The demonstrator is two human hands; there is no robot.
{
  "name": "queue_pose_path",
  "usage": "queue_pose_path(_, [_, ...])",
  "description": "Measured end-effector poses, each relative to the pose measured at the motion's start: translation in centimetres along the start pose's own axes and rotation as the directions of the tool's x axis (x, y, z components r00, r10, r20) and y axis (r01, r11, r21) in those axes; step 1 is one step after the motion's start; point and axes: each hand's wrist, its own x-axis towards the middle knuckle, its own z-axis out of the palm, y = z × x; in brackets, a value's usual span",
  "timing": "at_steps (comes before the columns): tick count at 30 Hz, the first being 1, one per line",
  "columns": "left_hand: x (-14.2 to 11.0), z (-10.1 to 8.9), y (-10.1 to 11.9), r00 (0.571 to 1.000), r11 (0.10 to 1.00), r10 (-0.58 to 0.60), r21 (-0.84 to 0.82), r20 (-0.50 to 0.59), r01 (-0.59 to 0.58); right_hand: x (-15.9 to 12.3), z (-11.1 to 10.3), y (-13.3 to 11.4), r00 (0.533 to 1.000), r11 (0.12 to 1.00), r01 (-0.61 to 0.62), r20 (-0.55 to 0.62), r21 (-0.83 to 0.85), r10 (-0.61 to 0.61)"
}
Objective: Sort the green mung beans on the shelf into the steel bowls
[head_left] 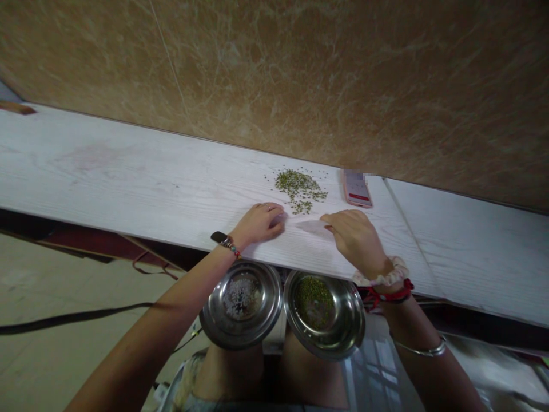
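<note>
The head view shows a white table (171,171) running along a brown marbled wall (257,74). Small green grains (300,184) lie loosely heaped on it, closer to the back edge than the front, with stray ones scattered around. The left hand (261,222) rests at the near-left side of the heap, fingers half curled; I cannot tell whether it has hold of anything. The right hand (354,237) is closed, pinching a thin pale sheet (312,226) between thumb and fingers, its free end pointing left over the table just in front of the grains. A phone (358,189) lies right of the heap, by the back edge. Below the front edge, two metal bowls sit side by side on the person's legs: the left bowl (269,303) contains whitish bits (240,293), the right bowl (345,309) more green grains.
</note>
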Motion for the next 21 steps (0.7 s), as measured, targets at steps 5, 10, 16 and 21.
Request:
queue_pose_path(5, [0.0, -0.2, 0.2, 1.0, 1.0, -0.001, 0.023, 0.0, 0.001, 0.0, 0.3, 0.0, 0.999, 0.998, -0.033, -0.001, 0.054, 0.033])
queue_pose_path(10, [0.1, -0.6, 0.6, 0.998, 0.999, -0.038, 0.023, 0.049, 0.037, -0.7, -0.2, 0.2, 0.999, 0.994, 0.001, 0.032, 0.111, -0.005])
queue_pose_path(16, [0.1, -0.4, 0.5, 0.998, 0.999, -0.043, 0.033, 0.05, 0.041, -2.1, -1.8, 0.9, 0.999, 0.99, 0.018, 0.042, 0.139, -0.024])
queue_pose_path(21, [0.0, -0.4, 0.5, 0.999, 0.999, -0.034, 0.033, 0.04, 0.033, -2.5, -2.7, 1.4, 0.998, 0.998, -0.048, -0.029, -0.026, 0.048])
